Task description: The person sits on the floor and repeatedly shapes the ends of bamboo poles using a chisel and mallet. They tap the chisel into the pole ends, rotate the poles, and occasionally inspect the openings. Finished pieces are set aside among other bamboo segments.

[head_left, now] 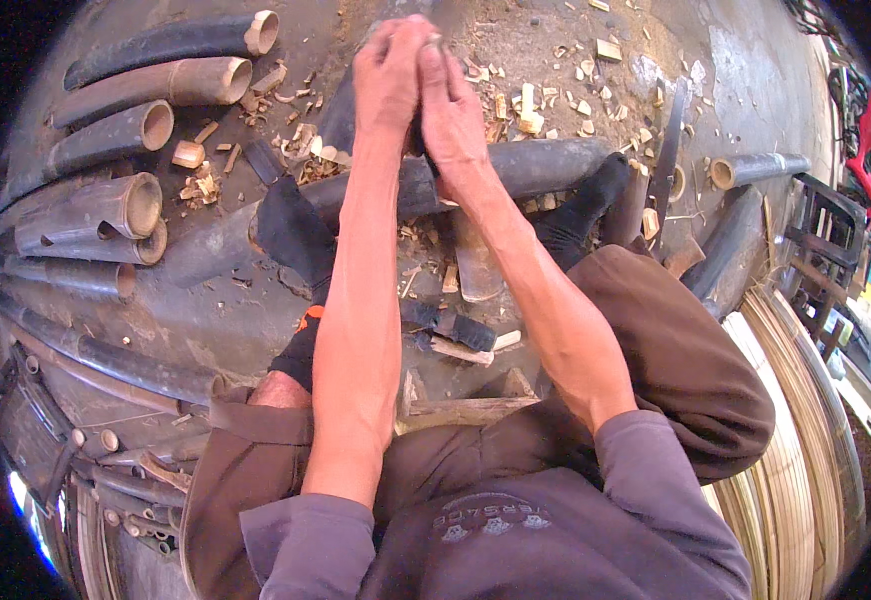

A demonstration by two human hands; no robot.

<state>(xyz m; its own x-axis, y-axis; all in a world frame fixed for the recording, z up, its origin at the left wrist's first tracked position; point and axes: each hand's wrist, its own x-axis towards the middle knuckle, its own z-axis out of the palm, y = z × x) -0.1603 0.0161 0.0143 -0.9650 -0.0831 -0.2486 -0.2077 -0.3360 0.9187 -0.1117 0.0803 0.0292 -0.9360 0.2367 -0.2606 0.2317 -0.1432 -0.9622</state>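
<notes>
Both arms reach far forward, and my two hands meet side by side at the top of the view. My left hand is closed, its fingers curled over the far side. Pressed against it, my right hand is closed too. Whatever they grip is hidden by the hands; only a dark sliver shows between them. Below the wrists a thick dark bamboo pole lies crosswise on the floor, with my dark-socked feet against it. Pale wood chips are scattered around the hands.
Several cut bamboo tubes lie at the left. A saw blade stands upright right of my right foot. Split bamboo strips are stacked at the right, near a dark crate. A low wooden piece sits before my lap.
</notes>
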